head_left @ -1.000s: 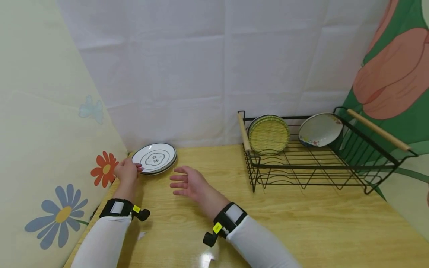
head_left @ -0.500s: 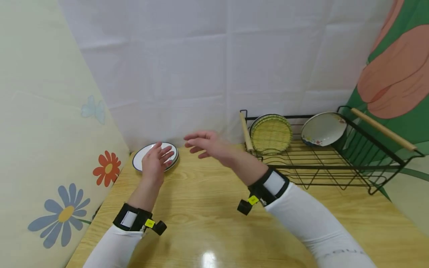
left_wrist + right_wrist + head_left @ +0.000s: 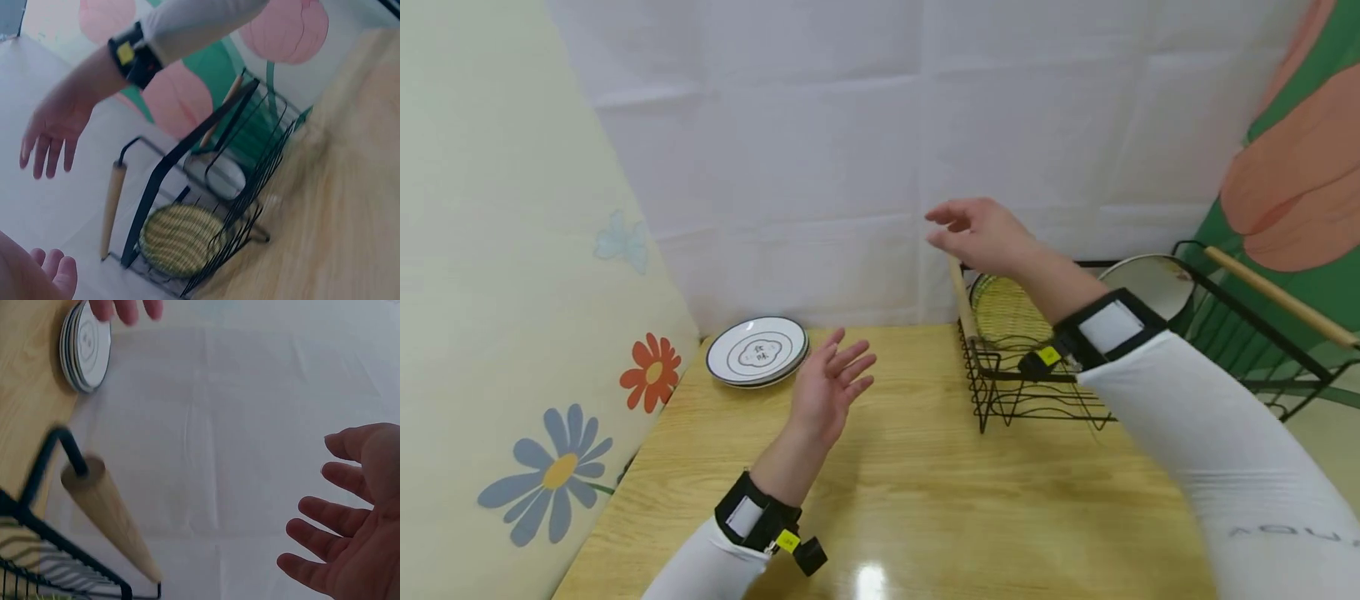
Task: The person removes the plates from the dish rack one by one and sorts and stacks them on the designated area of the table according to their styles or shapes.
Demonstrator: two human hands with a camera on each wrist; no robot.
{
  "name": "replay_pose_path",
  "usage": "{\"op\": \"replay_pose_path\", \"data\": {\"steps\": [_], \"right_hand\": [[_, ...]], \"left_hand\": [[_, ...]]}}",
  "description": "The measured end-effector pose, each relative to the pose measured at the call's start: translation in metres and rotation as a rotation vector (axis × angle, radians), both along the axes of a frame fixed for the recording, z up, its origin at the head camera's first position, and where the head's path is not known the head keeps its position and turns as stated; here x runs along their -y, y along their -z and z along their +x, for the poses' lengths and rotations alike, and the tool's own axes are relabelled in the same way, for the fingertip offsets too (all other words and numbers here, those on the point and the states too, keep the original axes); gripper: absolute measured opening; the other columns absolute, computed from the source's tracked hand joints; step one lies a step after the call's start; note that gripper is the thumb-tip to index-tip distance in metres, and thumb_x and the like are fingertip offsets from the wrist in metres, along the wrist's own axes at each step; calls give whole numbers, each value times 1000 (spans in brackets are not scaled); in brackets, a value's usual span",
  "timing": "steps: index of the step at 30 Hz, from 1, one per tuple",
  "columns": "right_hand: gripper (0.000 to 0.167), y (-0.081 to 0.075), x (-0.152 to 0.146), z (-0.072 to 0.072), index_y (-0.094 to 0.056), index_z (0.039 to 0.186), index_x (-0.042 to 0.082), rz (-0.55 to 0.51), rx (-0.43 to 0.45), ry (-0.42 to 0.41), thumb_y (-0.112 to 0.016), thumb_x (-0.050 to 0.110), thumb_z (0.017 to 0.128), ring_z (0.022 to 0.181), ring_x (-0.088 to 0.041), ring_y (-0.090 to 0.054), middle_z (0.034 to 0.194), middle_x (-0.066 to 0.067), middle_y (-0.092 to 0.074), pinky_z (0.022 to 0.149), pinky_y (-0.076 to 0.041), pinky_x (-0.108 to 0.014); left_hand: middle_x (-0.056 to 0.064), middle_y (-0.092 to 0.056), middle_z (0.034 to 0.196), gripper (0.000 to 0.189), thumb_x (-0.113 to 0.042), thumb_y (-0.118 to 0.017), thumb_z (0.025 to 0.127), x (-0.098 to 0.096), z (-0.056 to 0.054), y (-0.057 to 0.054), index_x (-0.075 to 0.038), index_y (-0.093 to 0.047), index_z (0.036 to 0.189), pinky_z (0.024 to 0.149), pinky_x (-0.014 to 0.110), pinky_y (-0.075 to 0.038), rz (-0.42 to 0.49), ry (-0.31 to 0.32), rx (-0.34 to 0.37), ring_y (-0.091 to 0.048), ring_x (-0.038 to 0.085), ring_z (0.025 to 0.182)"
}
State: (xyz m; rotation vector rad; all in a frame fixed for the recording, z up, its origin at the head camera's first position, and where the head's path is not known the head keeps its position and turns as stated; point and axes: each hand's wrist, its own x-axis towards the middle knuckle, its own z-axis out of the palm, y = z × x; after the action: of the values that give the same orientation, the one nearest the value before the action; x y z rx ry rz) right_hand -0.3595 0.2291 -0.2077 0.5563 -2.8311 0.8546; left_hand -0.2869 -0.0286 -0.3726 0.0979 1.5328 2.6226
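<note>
My left hand [image 3: 829,385] is held over the table with its fingers spread, just right of a small stack of white plates [image 3: 752,352] with dark rims. Nothing is in it. Raised above the left end of a black wire dish rack [image 3: 1000,375], my right hand [image 3: 981,233] has loosely bent fingers and holds nothing. Below it, a round woven yellow-green basket [image 3: 1009,310] stands on edge in the rack, partly hidden by the right forearm. A white bowl [image 3: 1153,279] leans farther right in the rack; the left wrist view shows basket [image 3: 181,240] and bowl [image 3: 215,175] side by side.
The rack has wooden handles at both ends, the left handle [image 3: 112,519] close below the right hand. A white cloth [image 3: 820,167] hangs behind the wooden table [image 3: 940,533]. Flower-printed panels [image 3: 550,333] border the left and right sides.
The left hand has come away from the stacked plates, moving right with its fingers opened. My right hand has risen and moved right, from beside the plates to above the rack. Plates stay put.
</note>
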Motion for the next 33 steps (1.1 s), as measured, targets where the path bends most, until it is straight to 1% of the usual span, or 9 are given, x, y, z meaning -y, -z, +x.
{"op": "replay_pose_path", "data": {"steps": [3, 7, 11, 16, 18, 21, 24, 29, 33], "right_hand": [[57, -6, -25, -16, -45, 156, 15, 85, -28, 68, -51, 42, 106, 147, -40, -40, 162, -15, -43, 115, -39, -62], [56, -6, -56, -37, -45, 155, 9, 174, -45, 126, -51, 34, 106, 144, -47, -40, 159, -24, -41, 113, -38, -65], [53, 5, -80, -56, -46, 152, 3, 230, -7, 193, -50, 26, 105, 140, -50, -41, 156, -31, -41, 112, -38, -65], [52, 31, -104, -73, -46, 150, -2, 262, 85, 269, -45, 18, 102, 135, -52, -44, 151, -35, -42, 108, -41, -65], [51, 42, -110, -78, -46, 148, -4, 265, 116, 288, -44, 14, 100, 133, -52, -46, 149, -36, -43, 106, -43, -64], [49, 55, -115, -82, -49, 145, -7, 294, 130, 298, -45, 11, 99, 132, -52, -47, 146, -37, -46, 106, -43, -64], [46, 65, -116, -86, -52, 141, -8, 316, 132, 301, -47, 10, 99, 131, -53, -49, 144, -36, -49, 107, -43, -64], [44, 77, -119, -90, -54, 138, -9, 338, 119, 301, -49, 9, 98, 130, -52, -50, 143, -35, -52, 107, -44, -63], [44, 84, -122, -91, -53, 140, -9, 330, 150, 312, -47, 9, 100, 131, -53, -48, 145, -35, -50, 106, -44, -64]], "left_hand": [[18, -57, 150, 52, -34, -33, 110, -17, 9, 0, -16, -34, 159, 109, 44, -51, 32, 82, 25, -61, 32, 133], [19, -55, 152, 52, -37, -35, 109, -39, 18, 1, -18, -35, 158, 117, 49, -44, 83, 156, 76, -58, 32, 136], [21, -56, 150, 52, -36, -35, 109, -58, 27, 3, -16, -39, 156, 116, 48, -46, 139, 205, 119, -62, 30, 131], [22, -57, 149, 52, -37, -34, 108, -82, 39, 8, -14, -42, 154, 105, 40, -54, 199, 276, 157, -61, 33, 133], [22, -56, 149, 53, -38, -33, 108, -89, 44, 11, -13, -42, 154, 100, 37, -57, 213, 295, 168, -62, 33, 132], [22, -58, 147, 54, -39, -34, 108, -98, 51, 15, -11, -42, 154, 99, 37, -57, 222, 307, 189, -65, 31, 127], [21, -61, 144, 56, -40, -33, 108, -102, 55, 18, -10, -42, 154, 101, 38, -56, 214, 312, 197, -66, 30, 125], [20, -63, 141, 56, -40, -33, 107, -104, 58, 21, -10, -43, 153, 102, 39, -56, 196, 311, 199, -68, 28, 121], [20, -63, 142, 56, -40, -34, 107, -104, 58, 22, -11, -43, 153, 103, 39, -56, 199, 318, 201, -70, 26, 118]]}}
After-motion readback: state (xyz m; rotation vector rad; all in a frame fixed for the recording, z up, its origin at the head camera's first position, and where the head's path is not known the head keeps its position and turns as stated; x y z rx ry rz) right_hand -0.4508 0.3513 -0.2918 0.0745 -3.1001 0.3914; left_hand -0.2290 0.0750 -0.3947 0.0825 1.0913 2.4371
